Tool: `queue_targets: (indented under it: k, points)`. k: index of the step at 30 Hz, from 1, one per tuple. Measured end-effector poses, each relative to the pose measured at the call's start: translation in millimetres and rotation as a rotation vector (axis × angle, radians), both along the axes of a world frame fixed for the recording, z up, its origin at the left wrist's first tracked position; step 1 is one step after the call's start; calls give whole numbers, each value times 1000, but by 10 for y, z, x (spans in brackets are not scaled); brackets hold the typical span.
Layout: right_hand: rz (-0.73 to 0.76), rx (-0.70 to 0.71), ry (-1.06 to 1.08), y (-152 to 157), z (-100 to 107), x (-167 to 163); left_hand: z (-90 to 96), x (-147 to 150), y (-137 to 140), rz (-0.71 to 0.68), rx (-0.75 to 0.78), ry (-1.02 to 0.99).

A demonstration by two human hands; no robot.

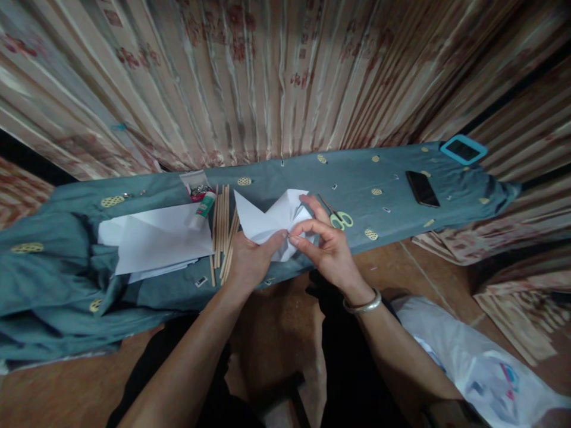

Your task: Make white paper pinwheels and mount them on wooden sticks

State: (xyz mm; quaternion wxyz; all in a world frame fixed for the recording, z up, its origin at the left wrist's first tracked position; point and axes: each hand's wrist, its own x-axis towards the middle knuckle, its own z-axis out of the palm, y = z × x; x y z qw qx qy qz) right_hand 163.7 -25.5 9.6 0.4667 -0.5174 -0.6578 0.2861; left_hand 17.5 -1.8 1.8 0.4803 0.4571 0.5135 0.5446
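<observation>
A white sheet of paper, folded into pinwheel-like points, is raised between my hands above the bed-like surface. My left hand grips its lower edge, thumb pressed near the middle. On the other side my right hand has thumb and index finger pinched together at the paper's centre, close to my left thumb. A tiny glint shows at those fingertips, too small to name. My other right fingers rest against the paper's right side. Several wooden sticks lie left of the paper, and green-handled scissors just right of my right hand.
White paper sheets lie at the left, with a glue stick on their corner. Behind it stands a small box of metal bits. A phone and a blue-framed device lie right. A plastic bag is on the floor.
</observation>
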Motion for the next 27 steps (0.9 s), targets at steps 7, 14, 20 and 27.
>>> queue_targets:
  k: [7,14,20,27]
  points:
    - [20,-35,72,16,-16,18,28,4,2,-18,38,2]
    - [40,-40,125,15,-46,10,50,2,-4,-19,18,-34]
    - [40,-39,135,11,-48,-1,14,-22,-11,-46,31,-31]
    - [39,-66,117,16,-54,-5,-74,-57,-1,-27,20,21]
